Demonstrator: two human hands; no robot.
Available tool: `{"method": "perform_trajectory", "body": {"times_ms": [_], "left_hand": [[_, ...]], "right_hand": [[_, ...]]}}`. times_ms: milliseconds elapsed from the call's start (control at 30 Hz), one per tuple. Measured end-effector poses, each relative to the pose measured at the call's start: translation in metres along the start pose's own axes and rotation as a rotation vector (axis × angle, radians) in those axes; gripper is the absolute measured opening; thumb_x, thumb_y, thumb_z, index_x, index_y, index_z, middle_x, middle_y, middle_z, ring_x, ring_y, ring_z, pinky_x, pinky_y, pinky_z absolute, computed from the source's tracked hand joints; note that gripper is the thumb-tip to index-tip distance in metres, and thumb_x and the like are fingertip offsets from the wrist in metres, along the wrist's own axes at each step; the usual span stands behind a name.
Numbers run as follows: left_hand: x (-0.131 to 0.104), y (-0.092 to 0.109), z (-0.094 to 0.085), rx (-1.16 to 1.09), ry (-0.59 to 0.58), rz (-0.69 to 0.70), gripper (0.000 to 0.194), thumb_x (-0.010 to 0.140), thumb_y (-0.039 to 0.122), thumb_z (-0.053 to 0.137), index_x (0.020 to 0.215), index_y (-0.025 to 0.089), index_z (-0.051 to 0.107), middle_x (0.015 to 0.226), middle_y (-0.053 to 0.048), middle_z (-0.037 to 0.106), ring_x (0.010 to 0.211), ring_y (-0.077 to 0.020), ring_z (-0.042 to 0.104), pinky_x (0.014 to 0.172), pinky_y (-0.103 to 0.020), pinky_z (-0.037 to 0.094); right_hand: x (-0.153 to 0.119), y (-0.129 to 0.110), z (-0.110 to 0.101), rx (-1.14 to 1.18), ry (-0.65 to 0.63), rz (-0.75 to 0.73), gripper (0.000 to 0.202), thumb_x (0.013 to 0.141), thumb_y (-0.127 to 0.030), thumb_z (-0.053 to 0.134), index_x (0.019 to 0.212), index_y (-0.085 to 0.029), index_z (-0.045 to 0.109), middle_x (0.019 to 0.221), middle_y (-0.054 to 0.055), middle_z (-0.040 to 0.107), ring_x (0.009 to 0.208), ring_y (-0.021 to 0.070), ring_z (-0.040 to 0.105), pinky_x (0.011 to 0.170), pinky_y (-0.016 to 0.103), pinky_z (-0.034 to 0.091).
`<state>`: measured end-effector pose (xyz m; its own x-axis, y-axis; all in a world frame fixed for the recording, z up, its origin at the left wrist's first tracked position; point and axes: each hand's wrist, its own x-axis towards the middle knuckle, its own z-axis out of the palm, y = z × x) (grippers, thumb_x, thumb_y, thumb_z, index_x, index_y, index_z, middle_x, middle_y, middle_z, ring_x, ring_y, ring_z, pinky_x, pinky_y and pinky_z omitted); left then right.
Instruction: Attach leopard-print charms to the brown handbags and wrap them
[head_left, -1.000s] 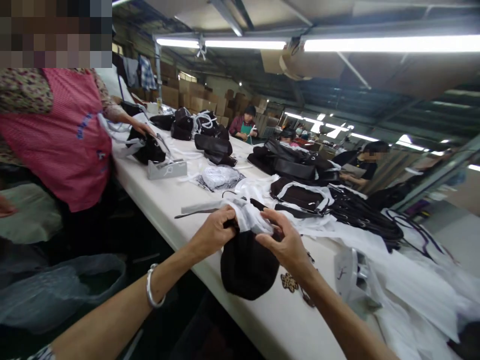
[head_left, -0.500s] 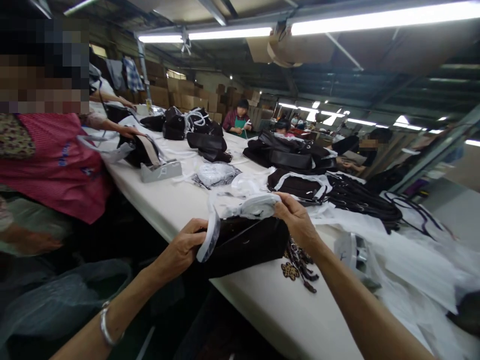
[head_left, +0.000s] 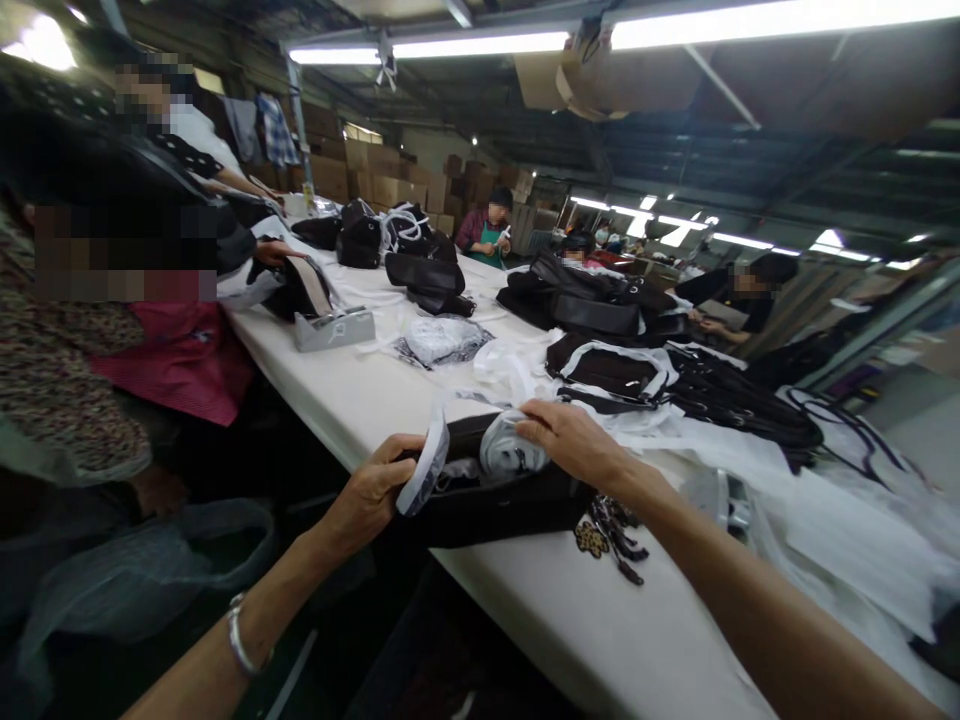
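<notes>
Left hand (head_left: 375,487), at nine o'clock of the dark bag (head_left: 510,515), is pinching a white-wrapped strap (head_left: 429,462) between its fingers; the bag is resting open at the tabletop (head_left: 570,620) edge; at two o'clock, right hand (head_left: 574,440) fingers are pinching a pale coil (head_left: 510,458) in its opening; at four o'clock, a leopard-print charm (head_left: 591,540) is lying

A: Bag (head_left: 499,512) mat'l?
B: Matt cloth, by look.
A: Strap wrap (head_left: 426,470)?
B: Smooth, semi-glossy, plastic-looking.
A: Bangle (head_left: 237,634) & table (head_left: 547,610)?
B: Shiny metal; tbl smooth, matt.
A: Bg boxes (head_left: 379,158)?
B: Matt cardb'd.
</notes>
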<state>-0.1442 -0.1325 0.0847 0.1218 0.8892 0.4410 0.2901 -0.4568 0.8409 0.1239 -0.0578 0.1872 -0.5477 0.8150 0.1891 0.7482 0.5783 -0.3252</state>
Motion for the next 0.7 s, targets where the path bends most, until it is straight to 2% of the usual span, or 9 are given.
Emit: {"method": "perform_trajectory", "body": {"times_ms": [67, 100, 167, 233, 300, 400, 533, 600, 700], "left_hand": [[-0.001, 0.000, -0.004, 0.050, -0.051, 0.037, 0.022, 0.083, 0.018, 0.051, 0.083, 0.022, 0.073, 0.115, -0.010, 0.064, 0.103, -0.0245, 0.060, 0.089, -0.037, 0.051], [-0.001, -0.001, -0.005, 0.072, -0.062, 0.054, 0.022, 0.083, 0.017, 0.051, 0.084, 0.021, 0.073, 0.116, -0.010, 0.063, 0.105, -0.0244, 0.059, 0.091, -0.037, 0.050], [-0.001, -0.002, -0.007, 0.091, -0.047, 0.078, 0.023, 0.083, 0.015, 0.051, 0.087, 0.022, 0.073, 0.117, -0.010, 0.062, 0.107, -0.0237, 0.058, 0.093, -0.037, 0.048], [-0.001, -0.003, -0.007, 0.091, -0.017, 0.090, 0.024, 0.084, 0.014, 0.050, 0.088, 0.023, 0.072, 0.118, -0.009, 0.061, 0.109, -0.0230, 0.057, 0.094, -0.036, 0.048], [0.000, -0.005, -0.007, 0.102, 0.004, 0.107, 0.024, 0.083, 0.013, 0.049, 0.086, 0.022, 0.071, 0.119, -0.008, 0.060, 0.110, -0.0228, 0.057, 0.094, -0.036, 0.047], [0.002, -0.010, -0.007, 0.125, 0.038, 0.144, 0.023, 0.083, 0.010, 0.049, 0.085, 0.021, 0.069, 0.118, -0.008, 0.059, 0.112, -0.0218, 0.056, 0.095, -0.034, 0.045], [0.010, -0.018, -0.009, 0.100, 0.090, 0.131, 0.020, 0.082, 0.010, 0.049, 0.085, 0.020, 0.066, 0.115, -0.007, 0.060, 0.108, -0.0196, 0.056, 0.095, -0.031, 0.044], [0.018, -0.020, -0.010, 0.077, 0.116, 0.105, 0.016, 0.080, 0.012, 0.051, 0.084, 0.019, 0.065, 0.113, -0.007, 0.062, 0.104, -0.0192, 0.058, 0.095, -0.031, 0.043], [0.037, -0.014, -0.011, 0.030, 0.138, 0.021, 0.016, 0.076, 0.014, 0.053, 0.087, 0.018, 0.064, 0.109, -0.004, 0.065, 0.100, -0.0189, 0.058, 0.094, -0.030, 0.042]], "right_hand": [[0.001, -0.004, 0.009, -0.004, 0.110, -0.074, 0.021, 0.093, -0.033, 0.054, 0.104, -0.020, 0.067, 0.100, 0.006, 0.068, 0.093, 0.0194, 0.061, 0.086, 0.030, 0.043], [0.000, -0.005, 0.014, 0.011, 0.090, -0.121, 0.020, 0.092, -0.031, 0.057, 0.105, -0.021, 0.067, 0.103, 0.006, 0.068, 0.096, 0.0194, 0.061, 0.088, 0.030, 0.043], [-0.002, -0.008, 0.023, 0.030, -0.089, -0.169, 0.019, 0.088, -0.027, 0.062, 0.105, -0.022, 0.069, 0.104, 0.005, 0.069, 0.097, 0.0195, 0.062, 0.088, 0.029, 0.044], [-0.002, -0.008, 0.028, -0.020, -0.261, -0.108, 0.019, 0.087, -0.028, 0.062, 0.104, -0.023, 0.070, 0.101, 0.005, 0.071, 0.094, 0.0207, 0.065, 0.085, 0.030, 0.046], [0.000, -0.009, 0.030, -0.142, -0.264, 0.024, 0.023, 0.090, -0.032, 0.059, 0.107, -0.022, 0.069, 0.102, 0.008, 0.072, 0.094, 0.0234, 0.066, 0.083, 0.032, 0.046], [0.003, -0.010, 0.024, -0.273, -0.152, 0.134, 0.032, 0.093, -0.043, 0.054, 0.110, -0.019, 0.068, 0.106, 0.013, 0.071, 0.098, 0.0278, 0.065, 0.084, 0.036, 0.046], [-0.004, -0.009, 0.009, -0.182, -0.129, 0.038, 0.045, 0.092, -0.056, 0.050, 0.120, -0.024, 0.065, 0.116, 0.009, 0.069, 0.104, 0.0267, 0.063, 0.086, 0.034, 0.045], [-0.011, -0.004, 0.003, -0.173, -0.200, -0.027, 0.040, 0.088, -0.054, 0.058, 0.115, -0.026, 0.067, 0.111, 0.006, 0.071, 0.099, 0.0250, 0.064, 0.081, 0.031, 0.044], [-0.015, 0.005, -0.007, -0.190, -0.245, -0.020, 0.020, 0.088, -0.040, 0.061, 0.096, -0.025, 0.072, 0.087, 0.002, 0.072, 0.081, 0.0200, 0.065, 0.070, 0.027, 0.042]]}}
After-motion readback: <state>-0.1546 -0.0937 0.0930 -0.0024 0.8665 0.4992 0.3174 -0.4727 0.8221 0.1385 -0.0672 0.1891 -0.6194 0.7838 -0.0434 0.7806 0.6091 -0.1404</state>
